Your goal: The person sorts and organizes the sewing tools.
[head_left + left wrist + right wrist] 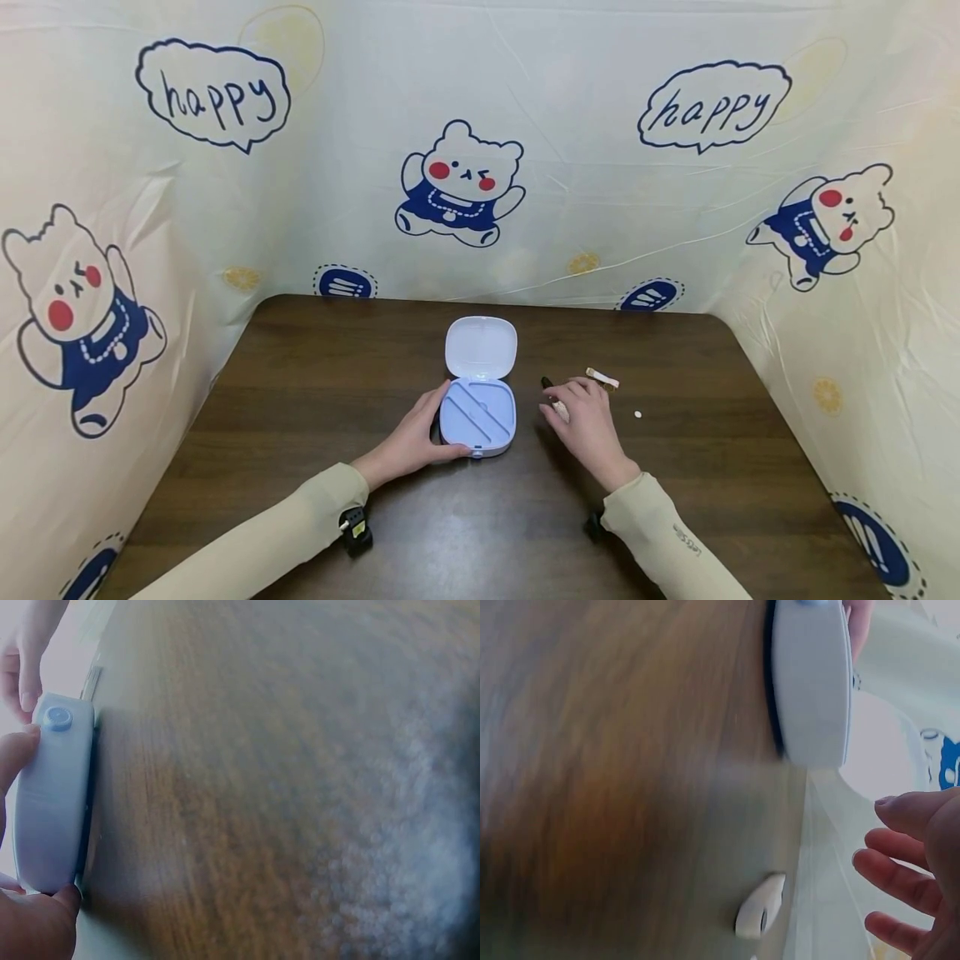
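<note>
Holding the open case (pixel 478 414) steady on the surface (pixel 300 400), my left hand (pixel 411 442) curls round its left and near edges, thumb along the front rim by the clasp; the left wrist view confirms fingers touching the case wall at both ends. The lid (pixel 481 347) is hinged back and stands beyond the tray, toward the far edge of the surface. The tray's diagonal dividers run from near left to far right; nothing shows plainly inside it. My right hand (pixel 587 421) lies just to the right of the case, apart from it, palm down with fingers loosely bent. A small pale piece (pixel 559 407) sits at the fingertips; whether the right grip has closed on it I cannot tell, since the head view hides the contact and the right wrist view shows fingers spread and holding nothing visible. A dark object (pixel 546 382) lies just beyond those fingertips, between hand and case. A short tan stick (pixel 602 378) lies further right and away, its long axis slanting from far left to near right. A small white pellet (pixel 638 414) rests well right of the hand. Judgement: the loose items all lie on the right hand's side, and the tray lies to its left, so the right hand is the nearer to each of them.
</note>
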`<state>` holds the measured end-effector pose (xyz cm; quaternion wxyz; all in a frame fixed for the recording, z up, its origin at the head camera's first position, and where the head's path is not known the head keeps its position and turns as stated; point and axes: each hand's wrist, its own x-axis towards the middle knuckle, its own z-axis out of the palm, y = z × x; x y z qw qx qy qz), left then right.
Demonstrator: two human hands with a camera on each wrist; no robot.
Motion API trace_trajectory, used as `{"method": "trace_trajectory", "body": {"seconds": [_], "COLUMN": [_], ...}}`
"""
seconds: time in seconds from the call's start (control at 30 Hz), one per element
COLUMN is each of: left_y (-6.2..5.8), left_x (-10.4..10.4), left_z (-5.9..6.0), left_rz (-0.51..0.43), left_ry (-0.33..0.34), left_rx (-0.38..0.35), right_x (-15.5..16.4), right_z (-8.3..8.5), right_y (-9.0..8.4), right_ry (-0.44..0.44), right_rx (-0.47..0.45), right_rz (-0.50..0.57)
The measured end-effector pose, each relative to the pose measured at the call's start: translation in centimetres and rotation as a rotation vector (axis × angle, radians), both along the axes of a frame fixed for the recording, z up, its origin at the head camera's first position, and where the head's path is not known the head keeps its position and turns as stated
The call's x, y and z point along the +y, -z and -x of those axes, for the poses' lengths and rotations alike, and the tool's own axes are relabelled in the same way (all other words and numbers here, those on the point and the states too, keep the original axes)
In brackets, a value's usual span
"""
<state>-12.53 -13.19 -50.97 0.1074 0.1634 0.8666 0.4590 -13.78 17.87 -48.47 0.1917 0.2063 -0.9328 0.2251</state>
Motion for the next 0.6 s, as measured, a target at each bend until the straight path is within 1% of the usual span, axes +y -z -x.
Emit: {"method": "trace_trajectory", "body": {"seconds": [0.17,0.43,0.6], "left_y": [-0.1,-0.1,-0.1], "left_x": [-0.1,0.0,0.0], "left_z": [0.0,0.1,0.0], "left_rz": [0.003,0.007,0.016], "left_ry": [0.004,0.002,-0.003], "left_rx": [-0.005,-0.001,-0.005], "right_x": [1.5,3.8,5.0], "right_z": [0.5,0.9,1.1], "right_y": [-0.2,-0.6,-0.4], "right_ry": [0.026,0.080,0.102], "right_rx": [0.010,-0.052,-0.059], "right_rz": [0.026,0.030,0.024]}}
